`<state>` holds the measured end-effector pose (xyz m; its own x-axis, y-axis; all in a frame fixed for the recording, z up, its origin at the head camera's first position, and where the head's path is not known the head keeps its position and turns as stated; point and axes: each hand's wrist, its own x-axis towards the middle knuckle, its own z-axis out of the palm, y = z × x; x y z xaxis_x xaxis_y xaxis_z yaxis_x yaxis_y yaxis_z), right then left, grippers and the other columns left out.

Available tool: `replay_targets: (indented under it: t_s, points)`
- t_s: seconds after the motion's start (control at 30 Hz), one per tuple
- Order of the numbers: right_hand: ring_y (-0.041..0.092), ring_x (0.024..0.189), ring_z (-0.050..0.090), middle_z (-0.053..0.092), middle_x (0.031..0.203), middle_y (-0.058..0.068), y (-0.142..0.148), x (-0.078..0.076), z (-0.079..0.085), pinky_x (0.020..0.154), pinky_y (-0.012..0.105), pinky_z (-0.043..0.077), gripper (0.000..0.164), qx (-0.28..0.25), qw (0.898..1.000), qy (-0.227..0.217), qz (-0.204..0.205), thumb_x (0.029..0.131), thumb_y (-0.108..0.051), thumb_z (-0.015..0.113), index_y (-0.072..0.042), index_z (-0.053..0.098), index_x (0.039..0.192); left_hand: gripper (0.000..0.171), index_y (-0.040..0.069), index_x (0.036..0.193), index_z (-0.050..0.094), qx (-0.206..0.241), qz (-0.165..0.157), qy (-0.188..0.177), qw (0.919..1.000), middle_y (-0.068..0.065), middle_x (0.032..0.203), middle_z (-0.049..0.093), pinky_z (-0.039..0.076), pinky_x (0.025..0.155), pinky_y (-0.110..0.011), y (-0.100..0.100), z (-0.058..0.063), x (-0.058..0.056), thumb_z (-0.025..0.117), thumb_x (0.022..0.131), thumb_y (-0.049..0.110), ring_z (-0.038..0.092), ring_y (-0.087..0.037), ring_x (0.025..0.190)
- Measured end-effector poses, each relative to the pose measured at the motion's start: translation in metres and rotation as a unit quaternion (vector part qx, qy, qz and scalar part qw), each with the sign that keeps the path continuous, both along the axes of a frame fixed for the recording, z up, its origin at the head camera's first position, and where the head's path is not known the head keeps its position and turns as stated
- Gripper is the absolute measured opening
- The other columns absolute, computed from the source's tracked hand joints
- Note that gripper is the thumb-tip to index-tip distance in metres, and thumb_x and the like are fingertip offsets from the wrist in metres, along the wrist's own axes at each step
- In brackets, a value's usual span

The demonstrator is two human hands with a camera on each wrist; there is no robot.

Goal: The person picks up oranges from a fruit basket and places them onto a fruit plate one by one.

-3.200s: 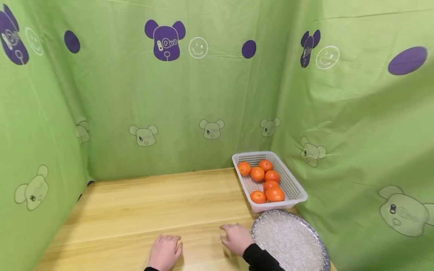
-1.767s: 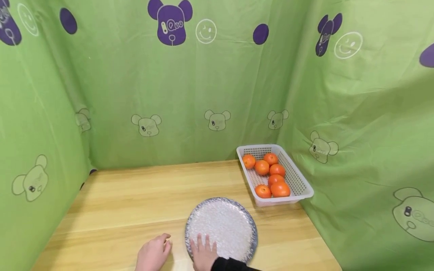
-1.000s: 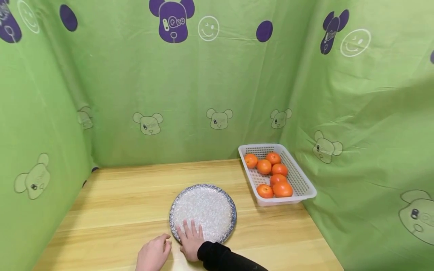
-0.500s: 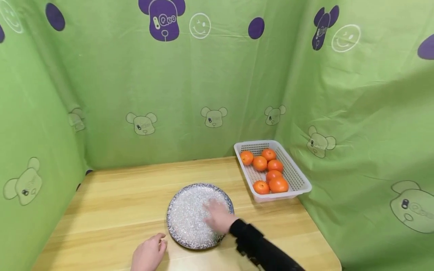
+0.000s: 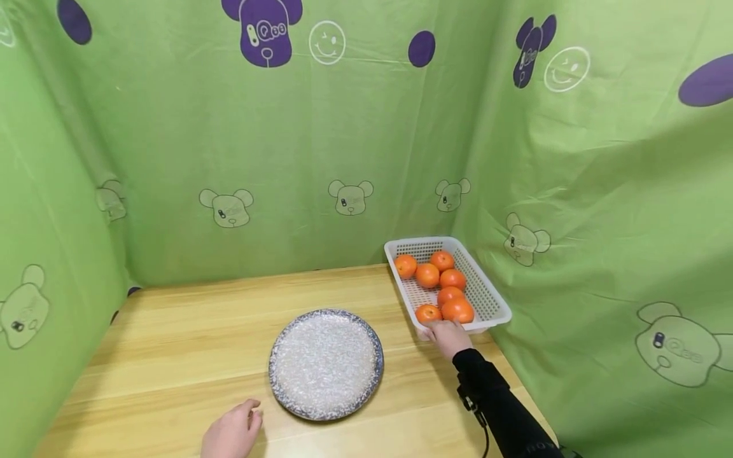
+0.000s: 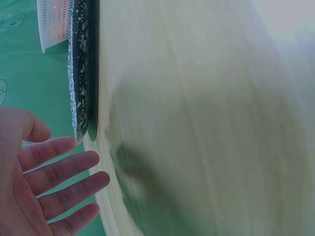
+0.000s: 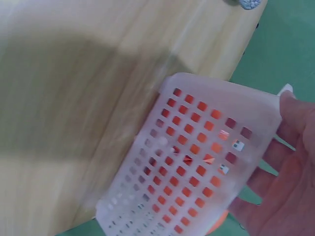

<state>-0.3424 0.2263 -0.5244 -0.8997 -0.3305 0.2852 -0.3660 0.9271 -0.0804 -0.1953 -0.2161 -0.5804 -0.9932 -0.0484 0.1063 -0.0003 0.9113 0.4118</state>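
- In the head view, a round speckled plate [image 5: 326, 364] with a dark rim is seen lying on the wooden table [image 5: 195, 337], near its middle.
- The white perforated basket [image 5: 481, 292] is placed behind and to the right of the plate, well apart from the green curtain's [image 5: 286, 146] left side, and seven orange-red fruits [image 5: 427, 275] are contained in it.
- By the right hand [image 5: 450, 338], with a black sleeve [image 5: 495, 391] behind it, the near rim of the basket is reached, close to the nearest fruits.
- The left hand [image 5: 231, 434] is held near the plate at its lower left; its thumb is kept apart from the fingers.
- In the left wrist view, the left fingers are extended and slightly spread, and the plate is seen edge-on beyond them.
- In the right wrist view, the right fingers are slightly separated and passed behind the basket's wall; the fingertips are hidden, so whether the rim is pinched cannot be told. Fruits are seen through the square holes.
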Motion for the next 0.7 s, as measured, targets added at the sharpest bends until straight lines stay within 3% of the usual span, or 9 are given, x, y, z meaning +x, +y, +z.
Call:
replay_targets:
  t_s: [0.13, 0.3, 0.53, 0.7]
  points:
    - [0.030, 0.084, 0.063, 0.069, 0.087, 0.007, 0.003, 0.008, -0.006, 0.079, 0.048, 0.045, 0.017, -0.015, 0.999, 0.029, -0.001, 0.084, -0.022, 0.064, -0.011, 0.069, 0.095, 0.025, 0.008, 0.103, 0.065, -0.002, -0.005, -0.010, 0.9999, -0.006, 0.086, 0.068, 0.046, 0.052, -0.036, -0.001, 0.002, 0.002, 0.056, 0.084, 0.021, 0.062, -0.021, 0.064]
    - [0.027, 0.086, 0.064, 0.069, 0.092, 0.004, 0.005, 0.031, -0.006, 0.080, 0.046, 0.046, 0.018, -0.016, 0.999, 0.027, 0.003, 0.083, -0.020, 0.065, -0.013, 0.070, 0.099, 0.025, 0.009, 0.103, 0.065, -0.003, -0.001, -0.025, 0.9997, -0.004, 0.083, 0.067, 0.043, 0.049, -0.034, 0.000, 0.003, 0.003, 0.055, 0.085, 0.022, 0.054, -0.014, 0.056]
    - [0.023, 0.091, 0.062, 0.068, 0.092, 0.001, 0.005, 0.084, 0.001, 0.083, 0.043, 0.043, 0.017, -0.016, 1.000, -0.006, 0.003, 0.085, -0.023, 0.062, -0.013, 0.070, 0.096, 0.026, 0.009, 0.103, 0.065, -0.005, -0.003, -0.026, 0.9996, -0.001, 0.081, 0.066, 0.043, 0.049, -0.034, 0.003, 0.002, 0.003, 0.054, 0.085, 0.023, 0.052, -0.012, 0.056]
    - [0.019, 0.088, 0.062, 0.068, 0.090, -0.002, 0.008, 0.125, 0.002, 0.083, 0.041, 0.043, 0.018, -0.011, 1.000, -0.006, 0.007, 0.083, -0.026, 0.063, -0.015, 0.070, 0.096, 0.026, 0.009, 0.104, 0.065, -0.001, -0.011, -0.024, 0.9996, 0.002, 0.077, 0.063, 0.042, 0.048, -0.033, 0.007, 0.002, 0.006, 0.055, 0.085, 0.023, 0.050, -0.011, 0.055]
